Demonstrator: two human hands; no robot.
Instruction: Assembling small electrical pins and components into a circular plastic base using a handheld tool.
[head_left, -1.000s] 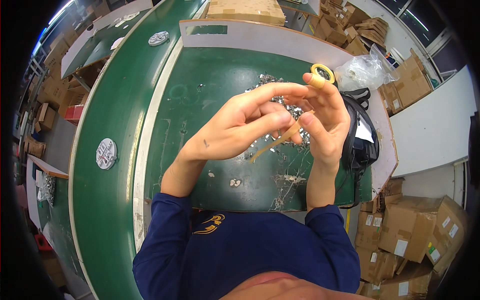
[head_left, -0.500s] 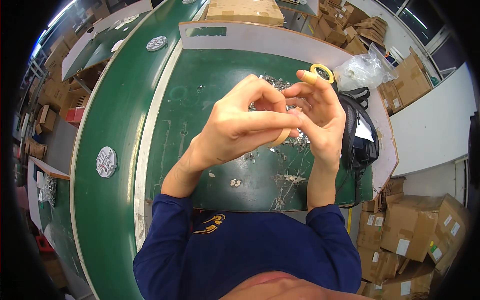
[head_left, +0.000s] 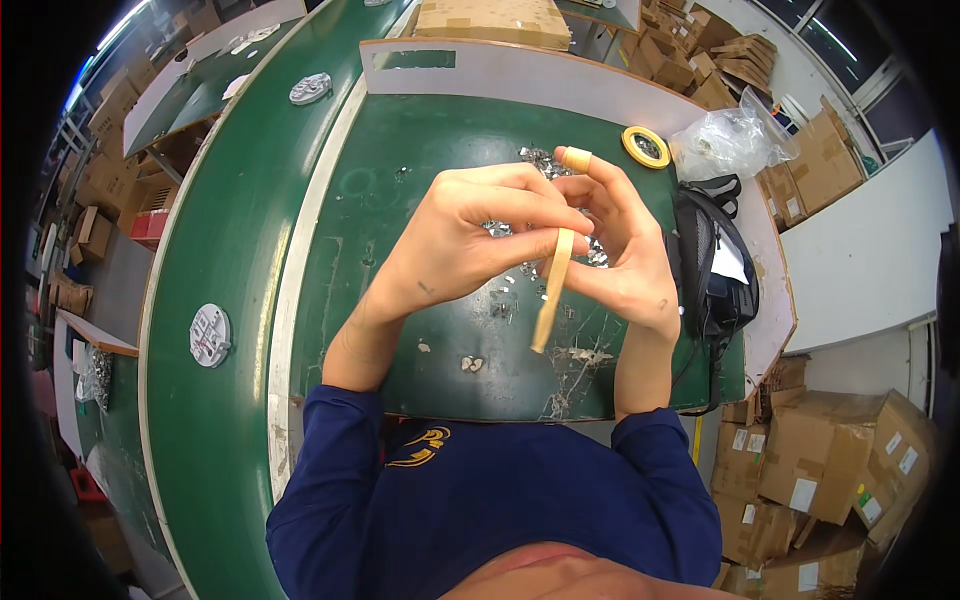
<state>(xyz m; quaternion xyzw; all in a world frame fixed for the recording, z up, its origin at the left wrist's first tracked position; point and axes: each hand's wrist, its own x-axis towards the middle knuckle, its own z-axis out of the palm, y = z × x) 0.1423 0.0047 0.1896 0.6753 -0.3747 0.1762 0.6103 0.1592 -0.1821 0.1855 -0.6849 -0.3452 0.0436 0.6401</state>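
Observation:
My left hand (head_left: 470,238) is raised over the bench, its thumb and index finger pinched on one end of a strip of yellow tape (head_left: 551,305). The strip hangs down at a slant, crossing in front of my right thumb. Facing it, my right hand (head_left: 635,255) has its fingers curved and apart, with the thumb held out beside the strip. A band of the same tape (head_left: 576,159) wraps the tip of the right index finger. Fingertips of both hands come close together, and their exact contact is partly hidden. Beneath the hands lie many small shiny metal pieces (head_left: 500,300).
A yellow tape roll (head_left: 646,147) lies at the bench's far right, by a clear plastic bag (head_left: 735,140) and a black backpack (head_left: 718,265). Left of the bench runs a green conveyor (head_left: 240,200) carrying grey round parts (head_left: 210,335). Cardboard boxes (head_left: 830,450) are stacked at right.
The tape strip has swung out from under my left hand and now hangs down between the hands. My right hand has shifted slightly left. The round parts have moved slightly nearer along the conveyor.

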